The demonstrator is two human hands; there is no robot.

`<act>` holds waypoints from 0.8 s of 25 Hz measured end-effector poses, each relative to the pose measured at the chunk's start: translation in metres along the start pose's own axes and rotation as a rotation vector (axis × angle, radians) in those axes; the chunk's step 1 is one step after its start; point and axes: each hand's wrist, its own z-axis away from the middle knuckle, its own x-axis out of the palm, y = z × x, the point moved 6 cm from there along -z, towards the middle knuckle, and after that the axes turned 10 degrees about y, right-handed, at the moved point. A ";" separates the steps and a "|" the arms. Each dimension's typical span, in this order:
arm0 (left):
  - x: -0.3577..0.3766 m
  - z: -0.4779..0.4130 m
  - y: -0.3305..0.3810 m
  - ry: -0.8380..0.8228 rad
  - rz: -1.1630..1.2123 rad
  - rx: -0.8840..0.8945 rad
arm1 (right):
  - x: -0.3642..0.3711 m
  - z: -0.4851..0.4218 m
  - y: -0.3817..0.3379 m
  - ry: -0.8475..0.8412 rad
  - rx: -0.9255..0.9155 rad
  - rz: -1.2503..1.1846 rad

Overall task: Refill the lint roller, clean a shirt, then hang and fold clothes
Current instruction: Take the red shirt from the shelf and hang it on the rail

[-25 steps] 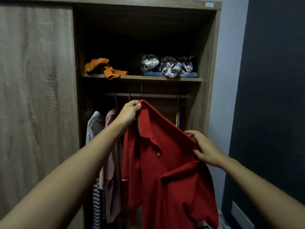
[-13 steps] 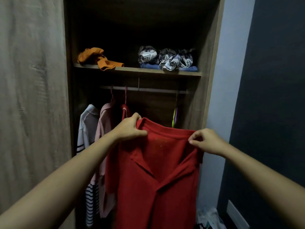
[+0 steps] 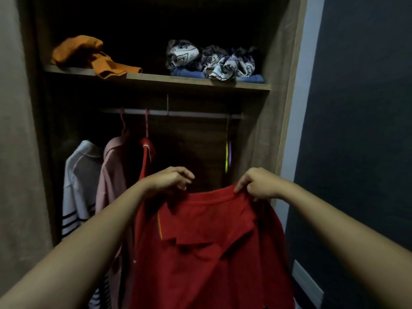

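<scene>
Right hand (image 3: pixel 259 186): fingers pinched on the top edge of the red shirt (image 3: pixel 209 248). Left hand (image 3: pixel 169 179): fingers curled at the shirt's other corner; grip hidden behind the knuckles, cannot tell if they clamp cloth. Shirt held up in front of the open wardrobe (image 3: pixel 287 90), below the rail (image 3: pixel 178 113), collar folded, hanging slack.

Wardrobe shelf (image 3: pixel 156 78): orange cloth (image 3: pixel 89 56) left; patterned bundle (image 3: pixel 211 60) on blue folded fabric (image 3: pixel 252 78) right. On the rail: white striped top (image 3: pixel 78 186), pink shirt (image 3: pixel 111 175), red garment (image 3: pixel 146 157), green and purple hangers (image 3: pixel 227 155) at far right.

Dark wall (image 3: pixel 361 130) to the right.
</scene>
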 end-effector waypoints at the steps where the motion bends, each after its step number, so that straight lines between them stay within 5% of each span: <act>1: 0.000 -0.017 0.004 0.045 0.044 0.008 | 0.002 -0.008 -0.004 -0.009 0.022 0.005; 4: 0.006 -0.075 0.021 0.199 0.173 0.047 | 0.010 -0.028 -0.014 -0.031 0.057 0.067; 7: 0.034 -0.132 0.036 0.185 0.266 0.022 | 0.014 -0.040 -0.020 -0.004 0.075 0.092; 11: 0.078 -0.187 0.046 0.197 0.140 -0.005 | 0.011 -0.050 -0.011 0.055 0.076 0.171; 16: 0.108 -0.206 0.050 0.238 0.312 -0.114 | 0.003 -0.058 0.007 0.089 0.085 0.150; 20: 0.093 -0.197 0.066 0.379 0.158 -0.094 | 0.003 -0.067 0.011 0.101 0.032 0.151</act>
